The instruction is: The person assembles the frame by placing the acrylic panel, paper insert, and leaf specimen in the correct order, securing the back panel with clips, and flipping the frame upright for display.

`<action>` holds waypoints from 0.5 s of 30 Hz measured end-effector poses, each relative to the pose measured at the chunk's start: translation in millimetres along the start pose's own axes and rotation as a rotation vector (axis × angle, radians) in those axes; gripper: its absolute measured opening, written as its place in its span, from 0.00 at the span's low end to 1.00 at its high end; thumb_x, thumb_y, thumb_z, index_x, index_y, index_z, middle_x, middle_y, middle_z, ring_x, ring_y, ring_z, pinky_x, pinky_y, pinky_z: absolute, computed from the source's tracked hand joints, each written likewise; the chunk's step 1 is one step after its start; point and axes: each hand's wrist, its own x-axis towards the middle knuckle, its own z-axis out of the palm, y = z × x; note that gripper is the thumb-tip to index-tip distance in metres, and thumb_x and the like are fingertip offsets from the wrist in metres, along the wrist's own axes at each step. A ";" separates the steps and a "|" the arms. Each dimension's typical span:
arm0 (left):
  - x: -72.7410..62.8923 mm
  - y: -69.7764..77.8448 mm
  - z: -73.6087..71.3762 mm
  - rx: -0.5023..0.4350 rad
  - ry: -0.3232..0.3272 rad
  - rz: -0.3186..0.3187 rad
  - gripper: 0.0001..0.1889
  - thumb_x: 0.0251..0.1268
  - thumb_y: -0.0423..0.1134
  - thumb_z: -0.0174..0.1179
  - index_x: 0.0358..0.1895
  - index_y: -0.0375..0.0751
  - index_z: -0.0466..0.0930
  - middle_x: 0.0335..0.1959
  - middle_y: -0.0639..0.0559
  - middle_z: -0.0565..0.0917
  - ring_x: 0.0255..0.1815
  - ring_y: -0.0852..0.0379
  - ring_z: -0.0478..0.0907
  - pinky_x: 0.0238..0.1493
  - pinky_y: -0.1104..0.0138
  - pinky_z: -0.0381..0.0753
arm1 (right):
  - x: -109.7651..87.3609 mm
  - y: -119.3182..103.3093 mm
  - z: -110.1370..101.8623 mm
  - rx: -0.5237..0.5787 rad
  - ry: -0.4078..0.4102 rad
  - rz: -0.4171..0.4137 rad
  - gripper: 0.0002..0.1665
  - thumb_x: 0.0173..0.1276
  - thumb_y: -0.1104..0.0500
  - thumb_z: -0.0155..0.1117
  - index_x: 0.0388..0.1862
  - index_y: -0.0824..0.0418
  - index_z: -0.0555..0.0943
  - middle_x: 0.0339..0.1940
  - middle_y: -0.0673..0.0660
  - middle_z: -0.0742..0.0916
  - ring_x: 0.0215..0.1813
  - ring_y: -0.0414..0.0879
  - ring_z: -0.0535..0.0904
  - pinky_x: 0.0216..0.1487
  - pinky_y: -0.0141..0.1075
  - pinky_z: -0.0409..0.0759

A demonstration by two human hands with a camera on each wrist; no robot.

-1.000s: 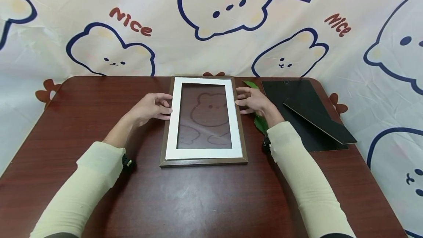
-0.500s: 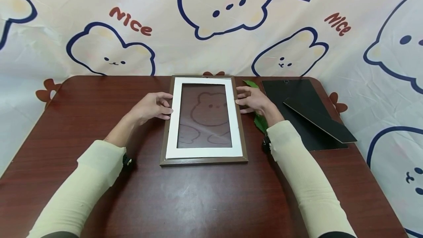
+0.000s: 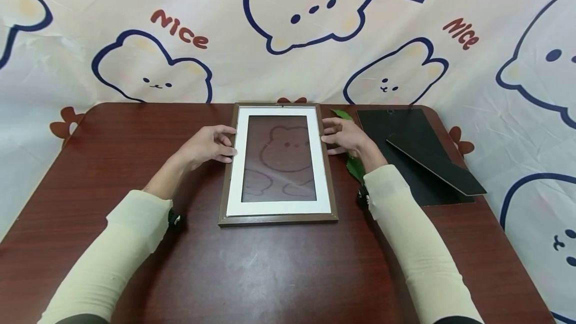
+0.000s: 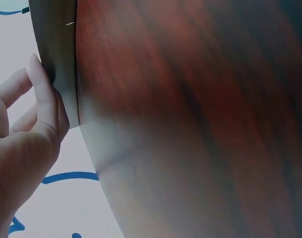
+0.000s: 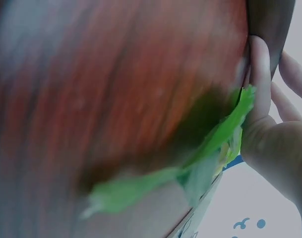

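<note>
A brown picture frame (image 3: pixel 277 219) lies on the table, with a white mat (image 3: pixel 279 208) inside its border. A glossy clear pane (image 3: pixel 279 159) fills the mat's opening and reflects the cartoon cloth. At the left side of the frame, my left hand (image 3: pixel 202 146) touches the border with its thumb and fingertips, the fingers loosely bent. My right hand (image 3: pixel 348 139) rests its spread fingertips along the opposite side. In the right wrist view, one finger lies along the frame's outer edge, close to a green leafy sprig (image 5: pixel 210 148). Part of that sprig is hidden under my right hand in the head view.
A black backing board (image 3: pixel 396 129) with a raised stand leg (image 3: pixel 434 164) lies at the right, near the table's edge. White cloth (image 3: pixel 270 79) with cartoon drawings hangs behind the table (image 3: pixel 270 274).
The white mat's upper edge, slightly slanted before, now sits level within the frame. Both hands stay at the frame's sides, almost unmoved.
</note>
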 end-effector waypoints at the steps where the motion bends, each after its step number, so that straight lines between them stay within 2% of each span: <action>1: -0.4 0.5 -0.4 0.004 0.000 0.001 0.34 0.66 0.22 0.63 0.74 0.29 0.62 0.43 0.38 0.71 0.36 0.55 0.82 0.42 0.63 0.88 | -0.3 -1.0 0.4 -0.006 0.003 -0.003 0.39 0.76 0.68 0.60 0.81 0.54 0.61 0.72 0.65 0.69 0.66 0.59 0.73 0.48 0.44 0.88; 8: -3.7 1.8 -6.0 0.066 0.024 0.013 0.32 0.69 0.25 0.62 0.74 0.31 0.63 0.47 0.36 0.72 0.38 0.52 0.81 0.42 0.60 0.89 | -4.5 -7.2 2.3 -0.052 0.026 -0.010 0.37 0.75 0.68 0.60 0.80 0.57 0.63 0.71 0.65 0.70 0.63 0.60 0.75 0.47 0.45 0.88; 15: -5.4 2.0 -10.3 0.073 0.037 -0.002 0.32 0.71 0.27 0.61 0.75 0.32 0.61 0.51 0.34 0.72 0.43 0.47 0.82 0.46 0.57 0.88 | -11.0 -13.0 -2.2 -0.051 0.080 -0.045 0.34 0.74 0.70 0.61 0.76 0.62 0.66 0.66 0.66 0.74 0.61 0.60 0.77 0.49 0.45 0.87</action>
